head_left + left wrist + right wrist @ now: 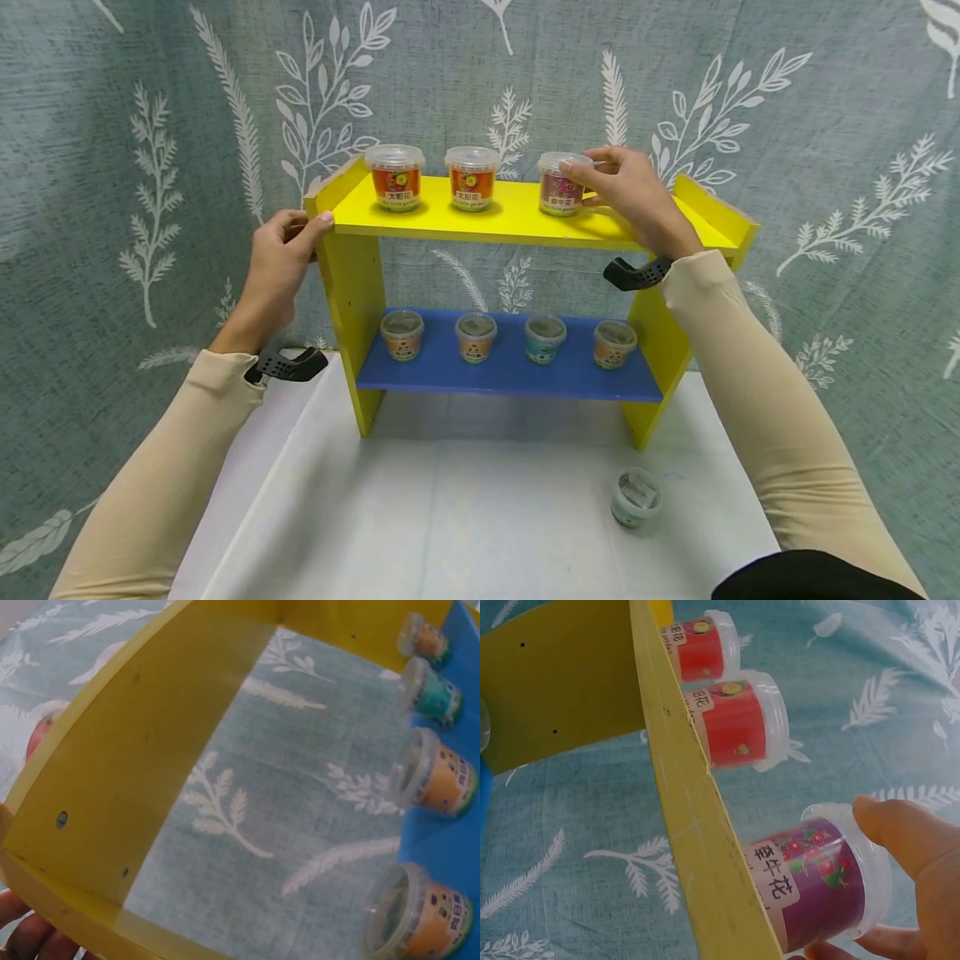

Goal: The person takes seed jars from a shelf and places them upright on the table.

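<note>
My right hand (637, 196) holds a purple-labelled plastic cup (561, 196) by its clear lid, thumb on the near side. In the right wrist view, the base of this purple cup (817, 881) is right at the yellow top board (679, 810), and the label bears red flowers. To its left on the top board stand two cups with orange-red labels, one in the middle (472, 187) and one near the left end (395, 187). My left hand (277, 258) grips the upper left corner of the yellow shelf unit (348, 312), its thumb on the front edge.
The blue lower board (495, 379) carries several lidded cups, among them a teal-labelled one (543, 342) and an orange-labelled one (613, 346). Another lidded cup (635, 498) stands on the white tabletop (480, 500) at front right. A leaf-patterned curtain (465, 83) hangs behind the shelf.
</note>
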{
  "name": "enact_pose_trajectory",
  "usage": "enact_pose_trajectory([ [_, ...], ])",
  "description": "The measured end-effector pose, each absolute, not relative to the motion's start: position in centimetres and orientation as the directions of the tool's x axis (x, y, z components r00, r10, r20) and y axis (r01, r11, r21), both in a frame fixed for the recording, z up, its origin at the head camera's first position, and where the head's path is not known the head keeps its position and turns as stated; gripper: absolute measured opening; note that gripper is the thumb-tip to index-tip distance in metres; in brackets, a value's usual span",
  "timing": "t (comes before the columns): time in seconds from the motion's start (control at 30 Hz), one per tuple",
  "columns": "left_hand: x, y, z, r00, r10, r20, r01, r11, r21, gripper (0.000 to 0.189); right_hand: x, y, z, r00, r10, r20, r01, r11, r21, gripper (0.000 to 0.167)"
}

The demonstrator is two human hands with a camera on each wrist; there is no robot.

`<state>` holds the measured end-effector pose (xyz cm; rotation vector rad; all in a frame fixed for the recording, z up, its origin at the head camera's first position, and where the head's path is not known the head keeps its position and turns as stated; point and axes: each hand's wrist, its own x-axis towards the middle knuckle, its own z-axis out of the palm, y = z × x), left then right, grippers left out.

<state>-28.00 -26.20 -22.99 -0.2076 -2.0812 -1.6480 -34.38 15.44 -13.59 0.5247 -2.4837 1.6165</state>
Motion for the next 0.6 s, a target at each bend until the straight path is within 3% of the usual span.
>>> enact_pose_trajectory([
  [0.6, -27.85, -26.35, -22.73, -0.890, -0.150, 0.431, 0.382, 0.272, 0.883, 0.051, -34.60, 15.05, -13.38, -0.944, -0.189, 0.270, -0.320, 0.337, -0.885, 0.075],
])
